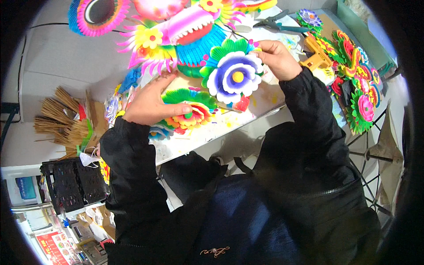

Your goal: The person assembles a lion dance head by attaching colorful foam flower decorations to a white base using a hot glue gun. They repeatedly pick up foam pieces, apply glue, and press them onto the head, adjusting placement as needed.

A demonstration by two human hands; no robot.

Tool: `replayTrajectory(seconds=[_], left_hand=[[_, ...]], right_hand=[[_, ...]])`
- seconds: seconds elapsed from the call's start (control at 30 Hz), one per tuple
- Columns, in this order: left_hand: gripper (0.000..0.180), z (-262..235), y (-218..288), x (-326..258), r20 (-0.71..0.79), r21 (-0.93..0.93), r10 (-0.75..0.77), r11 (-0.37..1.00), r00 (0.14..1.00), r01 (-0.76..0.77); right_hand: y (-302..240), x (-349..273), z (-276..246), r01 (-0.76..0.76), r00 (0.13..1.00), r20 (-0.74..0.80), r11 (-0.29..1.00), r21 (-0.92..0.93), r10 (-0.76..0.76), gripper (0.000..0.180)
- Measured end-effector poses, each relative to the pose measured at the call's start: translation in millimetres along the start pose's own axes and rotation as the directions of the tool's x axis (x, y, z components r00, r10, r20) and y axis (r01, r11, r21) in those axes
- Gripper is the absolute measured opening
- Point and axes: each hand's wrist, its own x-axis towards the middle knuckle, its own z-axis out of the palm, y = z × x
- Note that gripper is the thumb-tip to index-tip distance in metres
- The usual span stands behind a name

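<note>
In front of me is a brightly painted, dragon-like head with a pink jaw, white teeth and a ribbed blue throat. Below it sits a purple-and-white flower ornament with a yellow centre and green leaves. My right hand pinches that ornament's upper right edge; what lies between its fingertips is partly hidden. My left hand is spread at the lower left, thumb stretched out over a red-and-yellow flower with green leaves. Its other fingers reach up beside the dragon-like head.
Dark-handled pliers lie at the back of the white table. A yellow-orange tool is on the right, beside a pile of painted flowers. Bundles of thin sticks and a black crate stand at the left.
</note>
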Motion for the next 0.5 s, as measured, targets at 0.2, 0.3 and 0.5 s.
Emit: replayTrajectory(seconds=[0.2,0.3,0.5], left_hand=[[0.088,-1.9,6.2,-4.1,0.041,0.107,-0.038,0.994,0.998,0.033],[0.075,-0.2,7.8,-8.1,0.005,0.071,0.024,0.997,1.0,-0.024],[0.063,4.9,-1.6,-8.6,-0.076,0.157,0.178,0.974,0.981,-0.165]], right_hand=[[-1.5,0.2,16.2,-0.03,0.99,-0.14,1.0,-0.006,0.029,0.016],[-1.9,-2.5,23.0,0.008,0.979,-0.202,0.998,0.068,0.006,0.014],[13.3,-4.5,22.9,0.091,0.98,-0.198,0.952,0.292,-0.033,0.019]])
